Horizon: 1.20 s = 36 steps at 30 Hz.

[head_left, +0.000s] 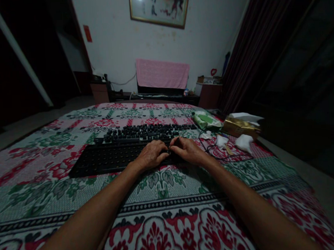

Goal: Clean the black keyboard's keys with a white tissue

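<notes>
A black keyboard tray [107,159] lies on a floral bedcover [167,215]; its surface looks bare of caps. Behind it lies a row of loose black keycaps [144,132]. My left hand [150,156] and my right hand [187,150] rest side by side on the right end of the keyboard. The fingers of both hands curl inward and meet fingertip to fingertip over the tray. Whatever they pinch is too small and dark to make out.
A black cable [214,150] loops to the right of the keyboard. Beyond it lie a green packet [206,119], a gold tissue box [239,126] and crumpled white tissues [244,142]. A pink cloth [162,73] hangs at the far wall. The room is dim.
</notes>
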{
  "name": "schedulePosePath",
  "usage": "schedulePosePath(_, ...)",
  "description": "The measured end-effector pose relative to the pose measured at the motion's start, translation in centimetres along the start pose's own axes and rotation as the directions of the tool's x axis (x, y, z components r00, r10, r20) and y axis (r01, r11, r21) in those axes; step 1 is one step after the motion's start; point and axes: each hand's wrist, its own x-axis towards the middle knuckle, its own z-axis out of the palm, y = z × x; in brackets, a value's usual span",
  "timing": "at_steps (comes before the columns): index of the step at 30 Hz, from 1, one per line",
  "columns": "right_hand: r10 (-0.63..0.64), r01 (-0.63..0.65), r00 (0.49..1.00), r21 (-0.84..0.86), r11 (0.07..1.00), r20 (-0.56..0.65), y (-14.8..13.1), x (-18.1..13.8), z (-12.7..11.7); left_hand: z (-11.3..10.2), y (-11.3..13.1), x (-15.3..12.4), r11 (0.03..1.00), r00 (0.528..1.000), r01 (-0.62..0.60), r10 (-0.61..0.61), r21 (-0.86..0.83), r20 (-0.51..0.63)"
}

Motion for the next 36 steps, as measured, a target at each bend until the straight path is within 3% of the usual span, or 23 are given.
schedulePosePath(4, 0.077, -0.076, 0.994, 0.018, 0.997, -0.075, 0.5, 0.1, 0.6, -0.1, 0.2, 0.0, 1.000, 1.000, 0.003, -0.003, -0.005, -0.013)
schedulePosePath(11, 0.068, -0.069, 0.976, 0.004, 0.998, -0.205, 0.6, 0.3, 1.4, -0.1, 0.3, 0.1, 1.000, 0.999, 0.031, -0.030, 0.007, -0.010)
schedulePosePath(19, 0.191, -0.194, 0.954, 0.010, 0.981, -0.233, 0.9, 0.2, 0.4, -0.1, 0.3, 0.1, 0.998, 0.998, 0.059, -0.059, 0.002, -0.014)
schedulePosePath(26, 0.023, -0.026, 1.000, -0.184, 0.983, -0.019, 1.5, -0.3, 0.7, -0.2, 0.5, 0.0, 0.998, 0.998, 0.055, -0.055, -0.014, -0.020)
schedulePosePath(29, -0.040, 0.034, 0.999, -0.246, 0.969, -0.017, 2.2, -0.3, 0.9, -0.2, 0.4, -0.1, 0.999, 0.998, 0.052, -0.052, -0.017, -0.019)
schedulePosePath(36, -0.041, 0.041, 0.999, -0.273, 0.961, 0.004, 2.5, -0.3, 1.0, -0.1, 0.3, 0.0, 0.998, 0.998, 0.061, -0.061, -0.024, -0.015)
